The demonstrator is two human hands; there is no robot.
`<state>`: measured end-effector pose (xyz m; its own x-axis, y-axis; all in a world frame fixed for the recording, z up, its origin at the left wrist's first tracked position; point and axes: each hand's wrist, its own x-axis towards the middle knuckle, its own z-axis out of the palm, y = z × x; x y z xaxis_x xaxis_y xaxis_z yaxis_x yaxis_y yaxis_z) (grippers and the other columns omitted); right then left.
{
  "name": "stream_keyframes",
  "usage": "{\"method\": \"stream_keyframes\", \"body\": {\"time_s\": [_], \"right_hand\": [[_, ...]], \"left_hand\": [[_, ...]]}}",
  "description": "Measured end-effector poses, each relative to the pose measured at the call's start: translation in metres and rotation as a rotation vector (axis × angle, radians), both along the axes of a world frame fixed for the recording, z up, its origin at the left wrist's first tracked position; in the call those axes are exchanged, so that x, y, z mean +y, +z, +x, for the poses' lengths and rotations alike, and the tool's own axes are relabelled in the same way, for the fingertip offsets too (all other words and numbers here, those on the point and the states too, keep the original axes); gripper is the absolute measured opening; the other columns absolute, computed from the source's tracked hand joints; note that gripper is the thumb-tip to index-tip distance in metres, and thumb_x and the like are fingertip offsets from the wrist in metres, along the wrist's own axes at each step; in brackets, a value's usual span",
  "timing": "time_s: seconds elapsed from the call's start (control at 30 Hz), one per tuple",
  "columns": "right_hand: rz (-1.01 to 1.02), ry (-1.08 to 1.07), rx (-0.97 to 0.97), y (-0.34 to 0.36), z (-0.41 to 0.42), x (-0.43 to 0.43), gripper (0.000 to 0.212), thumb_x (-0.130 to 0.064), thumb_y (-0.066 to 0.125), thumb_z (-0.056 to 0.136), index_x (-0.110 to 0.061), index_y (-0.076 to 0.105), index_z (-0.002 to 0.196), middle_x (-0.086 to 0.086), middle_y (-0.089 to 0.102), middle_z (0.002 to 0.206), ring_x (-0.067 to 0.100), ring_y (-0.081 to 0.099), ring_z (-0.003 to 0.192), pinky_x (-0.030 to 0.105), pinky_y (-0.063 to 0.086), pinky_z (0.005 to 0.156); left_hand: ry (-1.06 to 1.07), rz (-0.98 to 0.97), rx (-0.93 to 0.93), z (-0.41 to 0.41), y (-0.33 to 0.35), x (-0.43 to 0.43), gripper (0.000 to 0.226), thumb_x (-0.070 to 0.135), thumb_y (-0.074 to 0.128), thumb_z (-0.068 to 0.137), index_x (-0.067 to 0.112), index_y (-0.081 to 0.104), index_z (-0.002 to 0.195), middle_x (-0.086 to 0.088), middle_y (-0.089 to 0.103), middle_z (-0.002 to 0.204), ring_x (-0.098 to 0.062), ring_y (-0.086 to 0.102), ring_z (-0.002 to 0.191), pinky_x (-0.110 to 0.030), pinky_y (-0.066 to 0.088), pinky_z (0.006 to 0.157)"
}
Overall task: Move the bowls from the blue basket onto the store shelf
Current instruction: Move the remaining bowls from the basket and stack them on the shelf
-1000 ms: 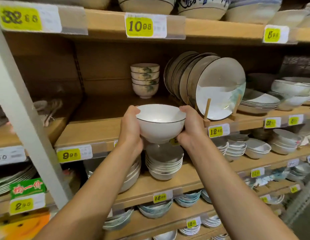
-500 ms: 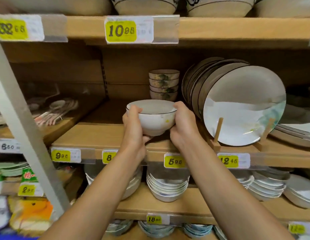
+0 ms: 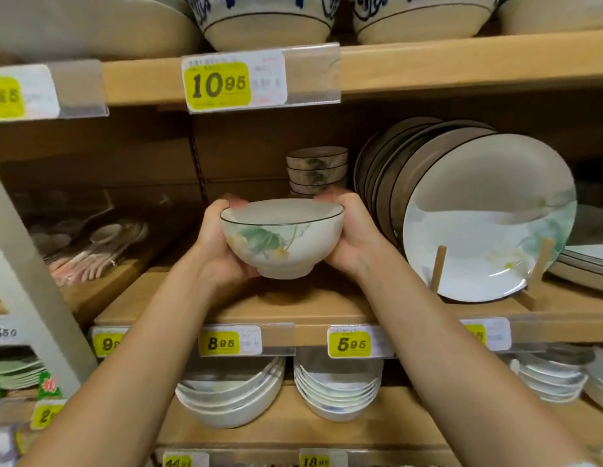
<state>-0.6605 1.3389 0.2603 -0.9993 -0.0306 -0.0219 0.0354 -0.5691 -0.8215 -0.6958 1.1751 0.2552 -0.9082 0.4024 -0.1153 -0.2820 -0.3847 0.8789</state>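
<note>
Presently, the white leaf-printed bowl [image 3: 282,237] is held over the wooden shelf [image 3: 293,308], left hand [image 3: 219,244] and right hand [image 3: 352,237] each curled round a side, the far grip hidden behind it. Contact with the shelf cannot be judged. At 12 o'clock, a stack of small bowls [image 3: 316,171] is partly covered.

Reaches forward and up with both bare forearms, rising from the lower corners and converging toward the middle. Cups a bowl [image 3: 281,242] between the hands, off the shelf. Wraps the left hand [image 3: 217,246] round its left wall and under the foot. Clasps its right wall with the right hand [image 3: 352,237]. Shows curled fingertips of both hands above the far rim.
</note>
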Motion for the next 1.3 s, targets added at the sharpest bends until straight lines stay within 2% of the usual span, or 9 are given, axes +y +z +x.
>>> {"method": "stream_keyframes", "body": {"time_s": [0.1,0.33,0.53,0.63,0.77,0.93,1.1,1.2,1.3], "right_hand": [[-0.1,-0.08,-0.045,0.001,-0.008,0.001,0.05,-0.014,0.042,0.084,0.001,0.053,0.13,0.026,0.057,0.13,0.043,0.056,0.116,0.054,0.045,0.101],[-0.115,-0.38,-0.057,0.01,-0.017,0.001,0.008,-0.011,0.051,0.081,-0.008,0.057,0.085,0.02,0.066,0.096,0.038,0.066,0.09,0.053,0.054,0.086],[-0.136,-0.15,-0.137,0.013,-0.016,-0.001,0.028,-0.024,0.047,0.089,0.0,0.06,0.094,0.028,0.071,0.077,0.044,0.063,0.084,0.051,0.053,0.072],[-0.092,-0.269,-0.084,0.017,-0.018,-0.009,0.026,-0.029,0.048,0.092,-0.007,0.06,0.1,0.022,0.07,0.103,0.04,0.065,0.098,0.051,0.054,0.087],[0.22,-0.442,0.014,0.006,-0.018,-0.014,0.04,-0.043,0.05,0.093,-0.016,0.057,0.123,0.007,0.069,0.112,0.023,0.066,0.1,0.039,0.056,0.085],[0.411,-0.447,0.131,0.016,-0.032,-0.019,0.095,-0.057,0.077,0.066,-0.018,0.039,0.144,0.004,0.057,0.134,0.022,0.057,0.119,0.043,0.046,0.103],[0.357,-0.483,0.312,0.046,-0.068,0.004,0.059,-0.035,0.079,0.076,-0.016,0.054,0.127,0.004,0.068,0.118,0.017,0.067,0.102,0.034,0.055,0.087],[0.348,-0.495,0.341,0.056,-0.084,0.015,0.06,-0.029,0.079,0.077,-0.012,0.052,0.128,0.007,0.068,0.116,0.02,0.068,0.102,0.038,0.056,0.088],[0.326,-0.54,0.353,0.059,-0.097,0.02,0.057,-0.025,0.078,0.079,-0.01,0.052,0.128,0.01,0.067,0.118,0.022,0.067,0.103,0.043,0.054,0.093]], "left_hand": [[-0.018,-0.028,-0.068,-0.003,0.006,0.001,0.051,0.048,0.045,0.083,0.009,0.071,0.103,-0.017,0.073,0.102,-0.032,0.073,0.081,-0.041,0.058,0.069],[-0.055,0.096,0.175,0.009,-0.013,0.003,0.059,0.056,0.052,0.082,0.023,0.055,0.132,-0.009,0.066,0.125,-0.032,0.065,0.11,-0.054,0.052,0.088],[-0.143,-0.04,0.056,-0.012,0.01,-0.012,0.056,0.054,0.038,0.091,0.013,0.059,0.123,-0.016,0.068,0.119,-0.036,0.068,0.103,-0.057,0.054,0.079],[0.055,-0.036,0.034,-0.019,0.01,-0.004,0.061,0.057,0.026,0.093,0.014,0.066,0.108,-0.013,0.075,0.1,-0.033,0.073,0.084,-0.051,0.057,0.062],[0.199,0.002,0.078,-0.032,0.018,0.007,0.059,0.068,0.027,0.091,0.024,0.065,0.104,-0.006,0.075,0.091,-0.029,0.07,0.085,-0.045,0.057,0.056],[0.201,-0.022,0.167,-0.052,0.042,0.021,0.049,0.058,0.032,0.092,0.023,0.064,0.103,-0.009,0.072,0.103,-0.028,0.069,0.092,-0.045,0.059,0.064],[0.109,0.004,0.372,-0.077,0.061,0.034,0.047,0.052,0.036,0.092,0.022,0.063,0.117,-0.005,0.07,0.11,-0.024,0.066,0.102,-0.037,0.051,0.079],[0.081,0.001,0.412,-0.092,0.064,0.041,0.023,0.033,0.044,0.095,0.018,0.061,0.095,-0.004,0.065,0.093,-0.023,0.062,0.093,-0.035,0.046,0.08],[0.002,0.078,0.45,-0.104,0.062,0.051,0.015,0.021,0.049,0.095,0.014,0.059,0.104,-0.003,0.065,0.096,-0.018,0.062,0.094,-0.029,0.049,0.087]]}}
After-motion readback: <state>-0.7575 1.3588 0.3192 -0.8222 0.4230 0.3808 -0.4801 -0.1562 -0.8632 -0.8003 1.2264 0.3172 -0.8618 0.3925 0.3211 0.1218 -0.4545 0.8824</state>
